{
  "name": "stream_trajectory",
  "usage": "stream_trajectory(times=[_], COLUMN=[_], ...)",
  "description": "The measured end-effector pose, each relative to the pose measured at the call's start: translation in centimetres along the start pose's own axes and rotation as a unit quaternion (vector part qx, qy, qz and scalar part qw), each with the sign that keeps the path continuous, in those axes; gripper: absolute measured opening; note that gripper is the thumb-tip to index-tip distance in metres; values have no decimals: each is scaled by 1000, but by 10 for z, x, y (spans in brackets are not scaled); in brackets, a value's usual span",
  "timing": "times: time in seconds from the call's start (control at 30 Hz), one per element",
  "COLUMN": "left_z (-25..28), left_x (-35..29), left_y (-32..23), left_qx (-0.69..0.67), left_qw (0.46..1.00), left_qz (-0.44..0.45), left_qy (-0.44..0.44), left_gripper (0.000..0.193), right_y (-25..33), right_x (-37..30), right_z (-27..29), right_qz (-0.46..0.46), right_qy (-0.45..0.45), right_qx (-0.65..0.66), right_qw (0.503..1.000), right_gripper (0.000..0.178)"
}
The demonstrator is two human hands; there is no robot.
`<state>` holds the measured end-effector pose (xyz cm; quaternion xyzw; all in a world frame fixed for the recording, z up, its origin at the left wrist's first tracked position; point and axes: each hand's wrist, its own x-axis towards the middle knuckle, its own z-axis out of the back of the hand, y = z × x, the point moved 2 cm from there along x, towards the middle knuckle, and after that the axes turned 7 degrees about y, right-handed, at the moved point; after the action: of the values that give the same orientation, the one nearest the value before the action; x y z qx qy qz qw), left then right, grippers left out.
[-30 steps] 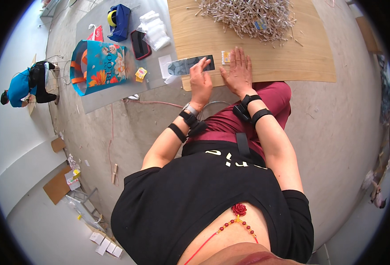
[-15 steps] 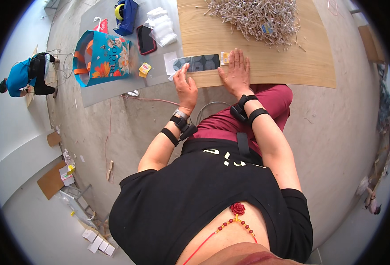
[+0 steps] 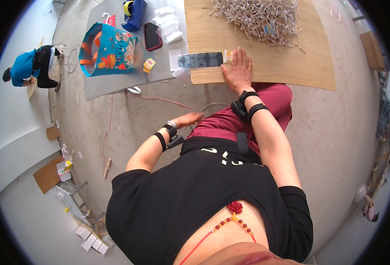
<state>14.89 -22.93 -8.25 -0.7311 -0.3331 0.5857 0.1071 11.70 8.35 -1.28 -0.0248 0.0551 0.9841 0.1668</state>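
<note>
My right hand (image 3: 239, 70) lies flat on the wooden board (image 3: 287, 66), fingers stretched out, palm down. By its fingers lies a small yellow-and-white packet (image 3: 228, 56), partly covered by the hand. To the left of that, a flat clear plastic sleeve with a dark, round-patterned panel (image 3: 208, 59) lies along the board's near-left corner, its left end over white paper (image 3: 174, 57). Below the table edge, beside my left thigh, my left hand (image 3: 189, 119) is off the table; its fingers look stretched out and nothing shows in them.
A large pile of thin whitish sticks (image 3: 261, 20) covers the board's far side. On the grey table stand a blue floral bag (image 3: 119, 53) and a blue tape dispenser (image 3: 135, 15), with a phone (image 3: 152, 36), clear bags (image 3: 167, 26) and yellow packets (image 3: 149, 65). A co-worker (image 3: 31, 66) bends over at far left.
My left hand has left the plastic sleeve and dropped back below the table edge towards my thigh. My right hand stays flat on the board.
</note>
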Motion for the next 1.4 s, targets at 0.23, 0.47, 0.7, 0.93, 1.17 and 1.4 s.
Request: stream_trajectory(times=[0.23, 0.47, 0.7, 0.93, 1.17, 1.4], left_z=[-8, -5, -4, 47, 106, 124], left_x=[18, 17, 16, -15, -22, -32], left_y=[-19, -70, -99, -20, -8, -37], left_qx=[-126, -113, -174, -149, -43, 182], left_qw=[983, 965, 924, 922, 936, 957], left_qz=[71, 153, 291, 347, 338, 157], left_qy=[114, 182, 176, 79, 94, 163], left_gripper=[72, 59, 55, 48, 51, 55], right_y=[2, 1, -5, -8, -1, 5], right_x=[-1, 2, 3, 8, 6, 4], right_z=[8, 21, 26, 32, 30, 22], right_qz=[-13, -8, 7, 2, -4, -29], right_qy=[54, 125, 155, 149, 100, 57], right_qx=[-19, 3, 61, 58, 78, 9], right_qw=[998, 992, 986, 987, 992, 998], right_gripper=[90, 94, 98, 98, 99, 99])
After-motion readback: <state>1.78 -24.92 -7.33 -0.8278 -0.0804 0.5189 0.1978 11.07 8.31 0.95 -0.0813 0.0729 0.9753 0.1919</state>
